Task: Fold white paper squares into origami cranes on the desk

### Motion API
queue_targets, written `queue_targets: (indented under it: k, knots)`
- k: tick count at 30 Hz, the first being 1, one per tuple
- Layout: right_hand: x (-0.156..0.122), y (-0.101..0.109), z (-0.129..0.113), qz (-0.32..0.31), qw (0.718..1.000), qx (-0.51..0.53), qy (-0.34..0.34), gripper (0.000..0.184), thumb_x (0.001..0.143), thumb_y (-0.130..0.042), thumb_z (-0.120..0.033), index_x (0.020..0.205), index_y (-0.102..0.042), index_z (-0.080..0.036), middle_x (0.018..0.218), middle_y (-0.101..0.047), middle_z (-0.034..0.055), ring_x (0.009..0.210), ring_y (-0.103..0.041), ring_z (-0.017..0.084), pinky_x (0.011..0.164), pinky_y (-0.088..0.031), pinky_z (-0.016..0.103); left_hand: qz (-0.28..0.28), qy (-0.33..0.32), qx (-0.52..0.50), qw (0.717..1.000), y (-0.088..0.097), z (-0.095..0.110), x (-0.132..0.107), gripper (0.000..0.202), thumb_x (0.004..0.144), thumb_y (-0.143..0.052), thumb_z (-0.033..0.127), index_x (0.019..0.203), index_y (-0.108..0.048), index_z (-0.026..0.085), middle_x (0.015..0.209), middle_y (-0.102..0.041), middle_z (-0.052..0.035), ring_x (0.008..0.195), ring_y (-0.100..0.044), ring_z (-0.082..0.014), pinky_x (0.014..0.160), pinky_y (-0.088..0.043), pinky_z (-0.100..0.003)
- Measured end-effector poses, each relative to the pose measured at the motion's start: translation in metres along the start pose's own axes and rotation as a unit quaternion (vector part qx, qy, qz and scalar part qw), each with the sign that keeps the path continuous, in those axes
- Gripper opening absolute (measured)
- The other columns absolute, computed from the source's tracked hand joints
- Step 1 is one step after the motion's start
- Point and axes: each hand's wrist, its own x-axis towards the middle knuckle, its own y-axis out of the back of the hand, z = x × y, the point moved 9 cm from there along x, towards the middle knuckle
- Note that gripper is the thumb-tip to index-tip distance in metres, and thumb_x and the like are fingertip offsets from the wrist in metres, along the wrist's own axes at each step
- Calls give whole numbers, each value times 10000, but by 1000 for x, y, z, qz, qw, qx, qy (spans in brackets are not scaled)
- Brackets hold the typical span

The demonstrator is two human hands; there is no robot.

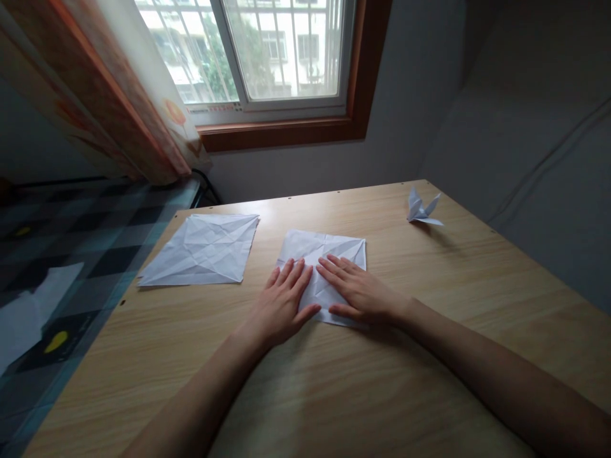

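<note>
Left hand (281, 304) and right hand (357, 289), both palm down with fingers extended and slightly parted, press flat on a creased sheet (321, 289) of white paper. The sheet lies beneath the fingers and in the gap between the two hands. Its outline is roughly square, its surface thin and matte, crossed by straight fold lines that show most clearly beyond the right fingertips; under the fingers the creases are hidden, and the near edge, in shade, is perhaps slightly raised.

Beyond and to the left of the left hand lies a second sheet (205, 251), also white and four-sided, with creases crossing near its middle. Beyond and to the right of the right hand stands a folded paper figure (420, 208) with sharp, pointed flaps, casting a soft shadow.

All three rest on a tabletop (296, 401) of pale, grained wood, brighter toward the window (286, 51). The far edge, marked with small dark spots, runs beyond both hands; the left edge slants past the second sheet, next to a checked cloth (23, 229) bearing loose white paper (23, 327). A narrow band of wood separates the two sheets. Wider stretches of wood extend from the right hand to the right edge, and on the near side of both hands.
</note>
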Motion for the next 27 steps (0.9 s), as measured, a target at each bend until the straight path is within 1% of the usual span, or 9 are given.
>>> queue_targets:
  k: [3, 7, 12, 17, 20, 22, 23, 25, 27]
  knots:
    - [1, -10, 3, -50, 999, -5, -9, 723, 941, -433, -555, 1516, -272, -148, 1571, -264, 138, 1469, -207, 297, 1189, -192, 522, -11, 7, 3, 1000, -1, 0, 1, 741, 914, -386, 617, 1489, -333, 153, 1565, -291, -149, 1458, -236, -322, 1158, -238, -505]
    - [-6, -5, 20, -36, 998, -16, -48, 721, 919, -444, -602, 1505, -314, -201, 1561, -291, 122, 1455, -248, 310, 1178, -195, 545, -22, 28, 10, 999, -1, -8, -1, 779, 900, -382, 646, 1489, -332, 139, 1568, -269, -161, 1455, -249, -317, 1162, -228, -497]
    - [-23, -1, 56, -20, 990, -40, -135, 822, 879, -460, -654, 1493, -332, -124, 1551, -296, 182, 1446, -266, 333, 1170, -226, 536, -26, 63, 20, 997, 2, -24, -3, 804, 892, -371, 667, 1482, -339, 122, 1564, -277, -167, 1451, -259, -316, 1159, -228, -510]
    - [-36, 10, 91, 63, 965, -47, -252, 854, 843, -524, -631, 1440, -389, -36, 1514, -332, 267, 1440, -254, 379, 1164, -219, 552, -5, 76, 28, 997, 8, -33, -3, 745, 893, -387, 648, 1455, -382, 158, 1542, -346, -146, 1420, -327, -317, 1135, -253, -521]
    - [-40, 14, 101, 127, 948, 29, -291, 805, 820, -596, -540, 1427, -400, -48, 1488, -382, 265, 1424, -293, 379, 1159, -229, 566, 13, 72, 36, 997, 12, -31, -3, 746, 876, -413, 666, 1428, -420, 164, 1514, -397, -153, 1392, -364, -327, 1121, -267, -514]
    - [-40, 14, 103, 176, 928, 148, -293, 772, 812, -622, -488, 1438, -384, -103, 1462, -436, 238, 1389, -377, 350, 1141, -287, 552, 29, 67, 36, 997, 16, -28, -3, 757, 846, -456, 687, 1401, -455, 173, 1478, -446, -157, 1349, -409, -335, 1097, -300, -496]
    - [-39, 13, 104, 203, 910, 218, -289, 768, 808, -632, -471, 1444, -368, -130, 1452, -454, 225, 1367, -416, 333, 1128, -324, 537, 38, 66, 32, 997, 19, -27, -3, 761, 828, -482, 696, 1390, -469, 183, 1455, -471, -156, 1319, -437, -337, 1080, -320, -485]
    - [-39, 13, 107, 259, 859, 335, -287, 776, 792, -659, -446, 1447, -347, -170, 1462, -447, 204, 1350, -447, 311, 1102, -380, 512, 56, 65, 23, 996, 23, -26, -3, 765, 796, -529, 703, 1376, -483, 206, 1408, -515, -146, 1258, -481, -335, 1049, -348, -470]
    - [-43, 14, 112, 317, 806, 394, -307, 774, 760, -697, -426, 1426, -371, -206, 1498, -400, 181, 1369, -418, 327, 1085, -405, 523, 67, 67, 14, 995, 25, -25, -3, 761, 784, -548, 702, 1370, -485, 220, 1376, -536, -137, 1220, -501, -334, 1033, -356, -471]
